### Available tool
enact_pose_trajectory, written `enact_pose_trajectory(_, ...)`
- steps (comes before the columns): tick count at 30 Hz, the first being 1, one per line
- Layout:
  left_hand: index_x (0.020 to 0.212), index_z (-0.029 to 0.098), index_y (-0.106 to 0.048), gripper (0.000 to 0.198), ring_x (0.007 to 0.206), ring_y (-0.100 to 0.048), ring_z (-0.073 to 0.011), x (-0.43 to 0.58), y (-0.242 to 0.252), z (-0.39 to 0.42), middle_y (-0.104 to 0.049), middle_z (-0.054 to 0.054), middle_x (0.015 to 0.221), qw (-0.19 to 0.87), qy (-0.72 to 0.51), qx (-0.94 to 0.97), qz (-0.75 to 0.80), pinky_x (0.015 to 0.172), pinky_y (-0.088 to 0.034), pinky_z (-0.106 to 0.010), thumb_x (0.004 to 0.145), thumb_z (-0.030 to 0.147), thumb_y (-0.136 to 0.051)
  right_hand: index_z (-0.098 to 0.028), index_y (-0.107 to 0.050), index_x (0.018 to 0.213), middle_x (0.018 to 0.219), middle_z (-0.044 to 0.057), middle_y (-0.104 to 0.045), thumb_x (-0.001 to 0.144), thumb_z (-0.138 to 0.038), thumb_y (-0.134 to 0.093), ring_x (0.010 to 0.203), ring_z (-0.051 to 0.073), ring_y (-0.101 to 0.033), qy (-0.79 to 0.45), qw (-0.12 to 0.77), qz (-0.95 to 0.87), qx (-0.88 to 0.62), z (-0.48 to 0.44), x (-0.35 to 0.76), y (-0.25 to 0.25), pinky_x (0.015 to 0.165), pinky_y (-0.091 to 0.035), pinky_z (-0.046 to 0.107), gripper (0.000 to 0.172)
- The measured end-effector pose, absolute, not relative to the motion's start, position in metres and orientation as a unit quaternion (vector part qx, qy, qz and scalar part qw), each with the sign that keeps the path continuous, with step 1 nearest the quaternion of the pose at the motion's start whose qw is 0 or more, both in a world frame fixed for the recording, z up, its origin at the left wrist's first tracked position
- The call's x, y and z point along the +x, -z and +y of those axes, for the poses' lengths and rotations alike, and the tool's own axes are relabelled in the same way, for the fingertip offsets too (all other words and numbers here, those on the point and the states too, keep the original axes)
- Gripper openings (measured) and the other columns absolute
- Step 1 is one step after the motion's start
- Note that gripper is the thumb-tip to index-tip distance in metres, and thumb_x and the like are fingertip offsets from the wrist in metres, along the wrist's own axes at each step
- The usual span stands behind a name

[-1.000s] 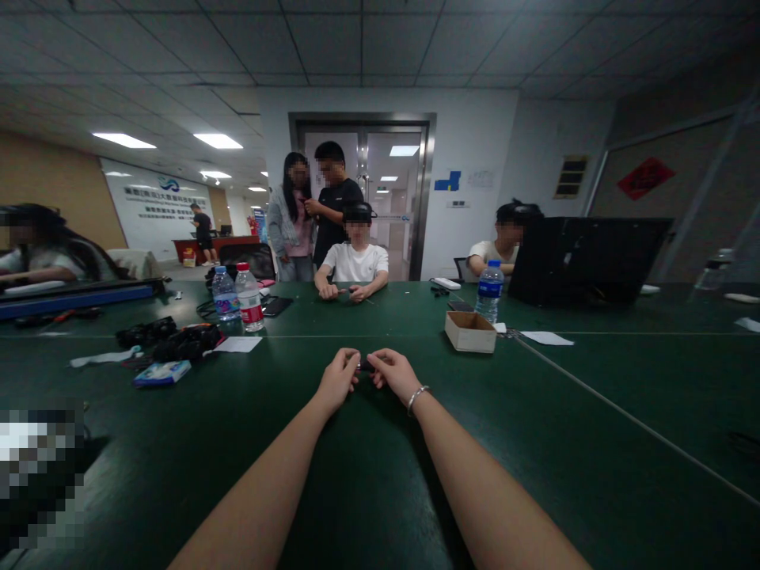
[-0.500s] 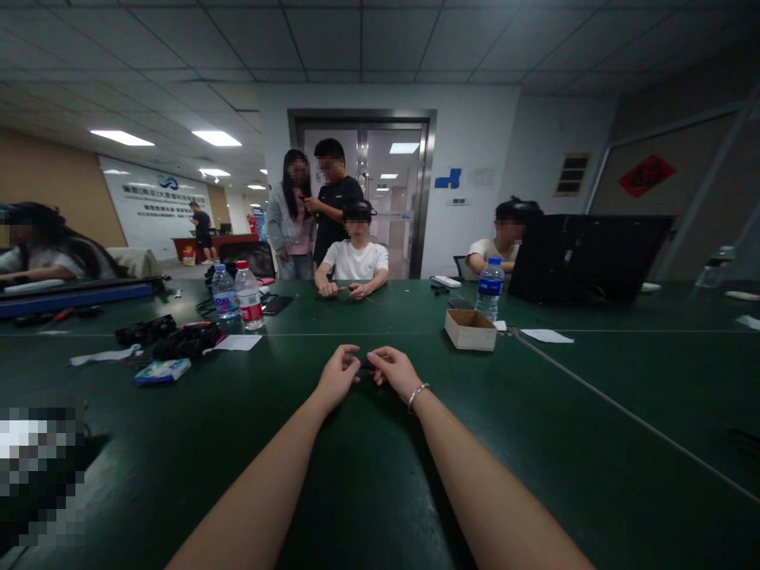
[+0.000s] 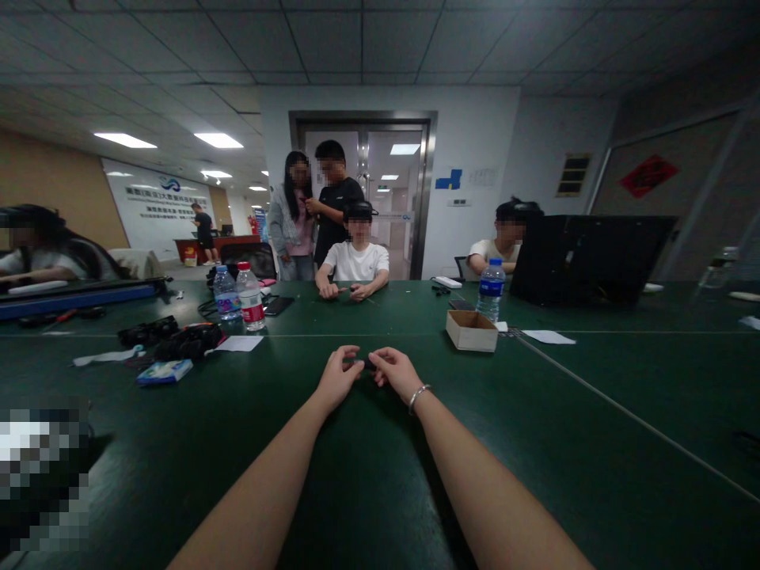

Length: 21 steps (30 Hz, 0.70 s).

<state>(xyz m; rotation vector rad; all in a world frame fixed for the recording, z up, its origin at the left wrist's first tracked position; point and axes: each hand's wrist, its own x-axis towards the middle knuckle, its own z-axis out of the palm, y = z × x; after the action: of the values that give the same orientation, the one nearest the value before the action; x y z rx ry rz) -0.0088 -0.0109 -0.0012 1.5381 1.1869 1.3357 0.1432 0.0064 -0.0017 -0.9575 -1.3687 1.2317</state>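
Note:
Both my hands are over the middle of the green table [image 3: 368, 443], close together. Between them is a small dark object [image 3: 367, 364], too small to make out in detail. My right hand [image 3: 395, 374], with a silver bracelet at the wrist, pinches it between thumb and fingers. My left hand [image 3: 341, 376] is at its other side, fingers curved and apart from the thumb, whose tip is near or touching the object; which of these cannot be told.
An open cardboard box [image 3: 472, 332] and a blue-capped bottle [image 3: 490, 289] stand ahead to the right. Two bottles, black gear [image 3: 184, 340], a blue-white packet [image 3: 165, 372] and paper lie to the left. A person in white [image 3: 358, 261] sits opposite; a black monitor [image 3: 594, 257] stands right.
The view has shifted very slightly. My hands keep nearly the same pose around the small dark object, the left thumb a touch nearer to it.

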Motion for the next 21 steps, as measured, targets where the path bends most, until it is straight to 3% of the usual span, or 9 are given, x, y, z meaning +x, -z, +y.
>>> enact_pose_trajectory(4, 0.102, 0.015, -0.048, 0.027, 0.056, -0.055, -0.0101, -0.0071, 0.0052, -0.0072, -0.054, -0.005, 0.08, 0.427, -0.488, 0.589, 0.482, 0.046, -0.043, -0.019, 0.083, 0.034, -0.044, -0.013, -0.054, 0.079, 0.046, -0.004, -0.054, 0.064, -0.043, -0.071, 0.038, 0.008, -0.05, -0.51, 0.507, -0.567, -0.401, 0.0054, 0.1431, 0.0009, 0.037, -0.042, 0.017, 0.038)
enact_pose_trajectory(9, 0.1, 0.017, -0.05, 0.024, 0.074, -0.057, -0.0119, -0.0066, 0.0057, -0.0085, -0.052, -0.007, 0.095, 0.422, -0.509, 0.594, 0.458, 0.054, -0.049, -0.019, 0.078, 0.022, -0.052, -0.012, -0.055, 0.079, 0.047, -0.004, -0.053, 0.064, -0.043, -0.072, 0.037, 0.008, -0.049, -0.506, 0.511, -0.564, -0.405, 0.0043, 0.1432, -0.0004, 0.037, -0.042, 0.017, 0.038)
enact_pose_trajectory(15, 0.096, 0.017, -0.051, 0.022, 0.055, -0.05, -0.0074, -0.0067, 0.0033, -0.0108, -0.051, -0.003, 0.079, 0.402, -0.496, 0.601, 0.481, 0.043, -0.042, -0.015, 0.083, 0.033, -0.044, -0.013, -0.055, 0.079, 0.047, -0.003, -0.054, 0.065, -0.042, -0.071, 0.038, 0.008, -0.049, -0.513, 0.505, -0.564, -0.404, 0.004, 0.1428, -0.0021, 0.036, -0.041, 0.017, 0.036)
enact_pose_trajectory(21, 0.101, 0.017, -0.051, 0.03, 0.075, -0.055, -0.0115, -0.0068, 0.0025, -0.0104, -0.05, -0.006, 0.095, 0.426, -0.525, 0.574, 0.462, 0.054, -0.049, -0.018, 0.072, 0.02, -0.059, -0.013, -0.056, 0.079, 0.048, -0.003, -0.054, 0.066, -0.04, -0.071, 0.038, 0.008, -0.05, -0.512, 0.509, -0.561, -0.405, 0.0035, 0.1435, -0.0021, 0.037, -0.042, 0.017, 0.034)
